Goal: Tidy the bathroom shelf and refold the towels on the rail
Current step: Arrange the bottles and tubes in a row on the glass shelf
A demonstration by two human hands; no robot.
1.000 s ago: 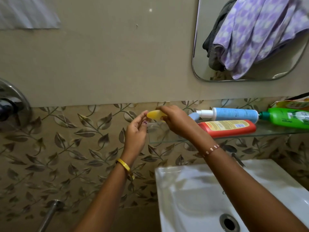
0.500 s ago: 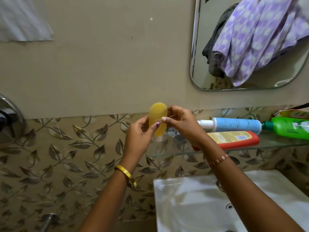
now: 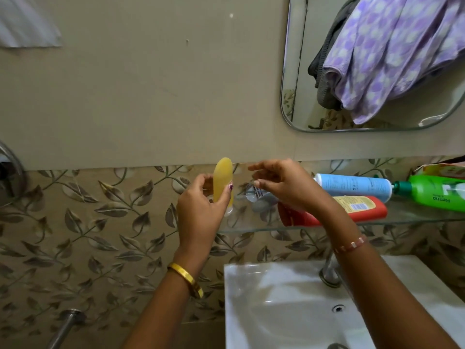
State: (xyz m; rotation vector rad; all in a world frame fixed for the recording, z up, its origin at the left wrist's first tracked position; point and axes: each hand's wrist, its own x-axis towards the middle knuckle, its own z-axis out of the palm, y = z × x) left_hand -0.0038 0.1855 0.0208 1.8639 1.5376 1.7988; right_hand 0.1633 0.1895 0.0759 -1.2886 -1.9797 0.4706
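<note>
Since a half-second ago: right hand (image 3: 284,185) off the yellow bottle (image 3: 223,181), fingers now spread loose, holding nothing. Left hand (image 3: 201,212) gripping that bottle upright, thumb and fingers clamped round its lower half. Right of the grip: glass shelf (image 3: 415,217) with blue tube (image 3: 352,185), red bottle (image 3: 359,207), green bottle (image 3: 437,192) lying flat. Below: white sink (image 3: 276,298). Above right: mirror (image 3: 297,96) reflecting purple towel (image 3: 392,54).

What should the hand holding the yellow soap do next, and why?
Probably set the yellow soap down on the glass shelf: the left hand holds it upright at the shelf's bare left end, and the right hand has let go.
</note>
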